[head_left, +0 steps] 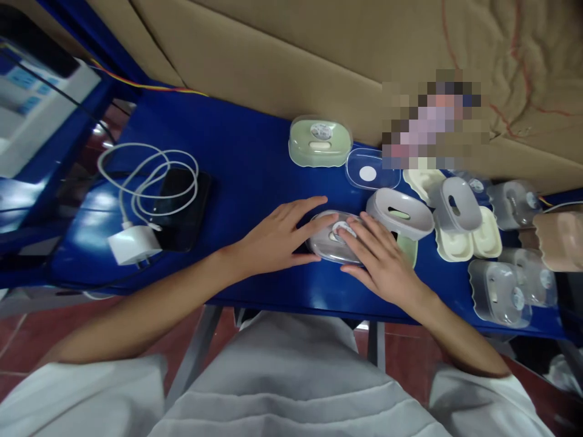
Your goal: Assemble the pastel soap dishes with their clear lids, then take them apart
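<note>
A soap box [328, 246] with a clear lid and a round white label lies on the blue table in front of me. My left hand [285, 233] is at its left end, fingers spread, with the index finger touching the lid. Over the right side of the lid is my right hand [378, 255], its fingers across the top and its thumb at the near edge. Just beyond the right hand sits a pale grey slotted tray [401, 212], with a green piece [407, 247] partly hidden under it. A loose clear lid [372, 170] lies farther back.
A green lidded soap box [321, 145] stands at the back. To the right are cream trays [487, 233], a grey slotted piece [458, 206] and several clear-lidded boxes [501, 294]. On the left, a white charger [134, 244] and its cable lie by a black phone-like slab [184, 209].
</note>
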Tool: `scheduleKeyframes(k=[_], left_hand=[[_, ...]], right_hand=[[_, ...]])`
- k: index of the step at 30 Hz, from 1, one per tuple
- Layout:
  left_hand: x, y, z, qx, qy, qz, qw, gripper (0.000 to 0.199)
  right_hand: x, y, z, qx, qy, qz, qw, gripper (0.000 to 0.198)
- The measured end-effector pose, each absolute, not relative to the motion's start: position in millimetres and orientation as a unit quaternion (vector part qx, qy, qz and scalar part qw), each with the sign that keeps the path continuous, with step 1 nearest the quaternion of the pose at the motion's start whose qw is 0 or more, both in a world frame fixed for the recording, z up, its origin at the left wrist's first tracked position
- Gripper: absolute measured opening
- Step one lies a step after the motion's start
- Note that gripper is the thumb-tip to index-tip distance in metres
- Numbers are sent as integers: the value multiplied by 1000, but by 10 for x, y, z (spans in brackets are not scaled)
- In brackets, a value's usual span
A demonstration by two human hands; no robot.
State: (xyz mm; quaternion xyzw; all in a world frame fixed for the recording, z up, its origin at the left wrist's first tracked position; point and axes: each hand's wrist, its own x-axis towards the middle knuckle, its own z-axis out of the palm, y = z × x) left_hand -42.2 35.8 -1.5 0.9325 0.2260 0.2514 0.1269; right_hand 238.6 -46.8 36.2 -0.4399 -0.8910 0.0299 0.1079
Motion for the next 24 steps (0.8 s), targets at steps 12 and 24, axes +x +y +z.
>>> scheduleKeyframes(k=[12,24], left_hand=[[-407,364,-23,943,193,227,147,79],[-358,361,3,943,189,236,138,74]], right_hand=[[2301,-502,217,-456,-885,-8,91,102],[2304,-550,167,-474,-874,-12,109,96]])
